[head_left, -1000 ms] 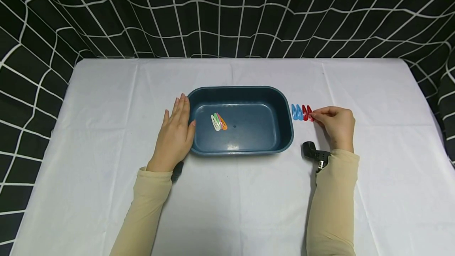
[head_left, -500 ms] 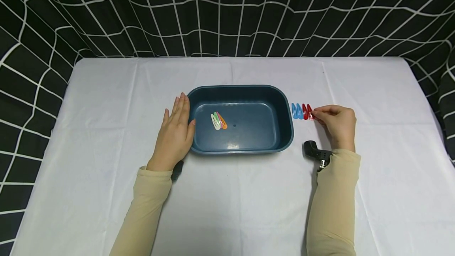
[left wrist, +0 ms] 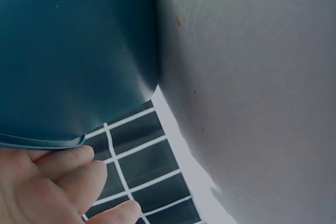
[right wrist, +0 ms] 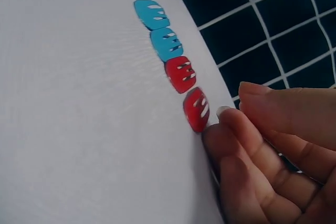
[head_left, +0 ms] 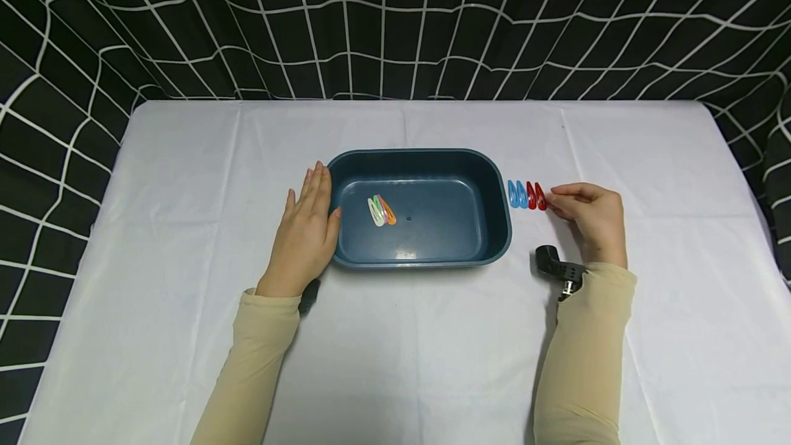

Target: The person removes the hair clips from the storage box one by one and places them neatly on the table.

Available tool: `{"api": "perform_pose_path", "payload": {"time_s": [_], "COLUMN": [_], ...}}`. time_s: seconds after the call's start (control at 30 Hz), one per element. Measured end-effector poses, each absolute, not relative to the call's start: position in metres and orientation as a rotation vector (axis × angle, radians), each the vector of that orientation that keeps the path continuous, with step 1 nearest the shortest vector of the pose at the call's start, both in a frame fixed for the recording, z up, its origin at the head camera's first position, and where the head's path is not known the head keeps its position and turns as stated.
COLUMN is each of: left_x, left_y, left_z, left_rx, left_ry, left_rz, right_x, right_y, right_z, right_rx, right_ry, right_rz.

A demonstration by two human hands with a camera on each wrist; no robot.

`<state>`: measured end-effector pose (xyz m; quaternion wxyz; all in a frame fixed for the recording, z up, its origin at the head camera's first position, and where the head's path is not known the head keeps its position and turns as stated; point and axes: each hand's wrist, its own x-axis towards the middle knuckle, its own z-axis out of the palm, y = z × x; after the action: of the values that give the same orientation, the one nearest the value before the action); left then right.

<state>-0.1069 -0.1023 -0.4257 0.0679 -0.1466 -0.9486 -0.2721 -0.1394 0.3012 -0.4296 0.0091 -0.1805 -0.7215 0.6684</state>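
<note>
Currently, my right grip (head_left: 591,222), narrowly parted, is just beside red and blue teardrop hair clips (right wrist: 176,80); my straight-fingered left grip (head_left: 304,235) touches a dark-blue plastic tub (head_left: 441,225) holding white, green, pink, orange clips (head_left: 382,211).

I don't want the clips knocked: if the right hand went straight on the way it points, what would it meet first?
Most likely the nearest red clip, just ahead of the right hand; whether they touch is unclear.
</note>
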Motion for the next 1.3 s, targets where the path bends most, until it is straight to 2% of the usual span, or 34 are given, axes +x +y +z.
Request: {"api": "perform_pose_path", "payload": {"time_s": [0.5,1.3], "left_x": [-0.107,-0.107], "left_y": [-0.102,-0.102], "left_z": [-0.427,-0.425], "left_rx": [-0.445,-0.429], "left_ry": [-2.848,-2.88], "left_rz": [-0.806,-0.83], "right_x": [-0.137,-0.131], "right_y": [0.297,0.256], "right_z": [-0.409,-0.369], "right_rx": [-0.525,-0.082], "right_ry": [-2.149,-2.235], "right_rz": [2.209,2.132]}}
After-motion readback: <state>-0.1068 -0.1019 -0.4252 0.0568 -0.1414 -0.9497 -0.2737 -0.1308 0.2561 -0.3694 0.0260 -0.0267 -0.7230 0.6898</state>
